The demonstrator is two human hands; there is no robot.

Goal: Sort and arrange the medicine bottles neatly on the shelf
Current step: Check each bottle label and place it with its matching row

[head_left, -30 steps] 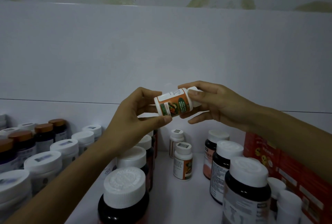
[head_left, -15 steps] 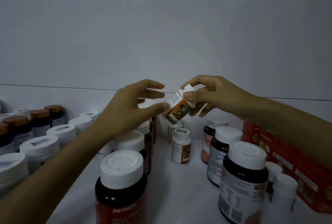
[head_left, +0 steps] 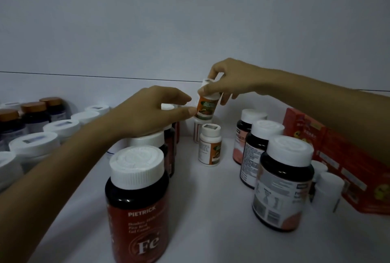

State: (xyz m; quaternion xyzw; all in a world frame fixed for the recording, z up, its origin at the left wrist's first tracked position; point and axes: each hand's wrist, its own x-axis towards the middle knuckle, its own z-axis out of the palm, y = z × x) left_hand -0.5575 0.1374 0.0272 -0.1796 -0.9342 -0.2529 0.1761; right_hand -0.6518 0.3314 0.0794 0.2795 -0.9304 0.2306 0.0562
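This is looking like a pharmacy or health-shop stock shelf. Supplements are standing grouped by kind on a white shelf: dark white-capped bottles, a front bottle reading PIETRICK and Fe, brown-capped jars lining up at the left, small orange-labelled bottles at the back. Red cartons are sitting at the right

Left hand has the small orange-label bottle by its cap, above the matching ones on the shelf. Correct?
No: the head view shows the right hand gripping that bottle by its cap. The left hand is open beside it, holding nothing. The rest is right.
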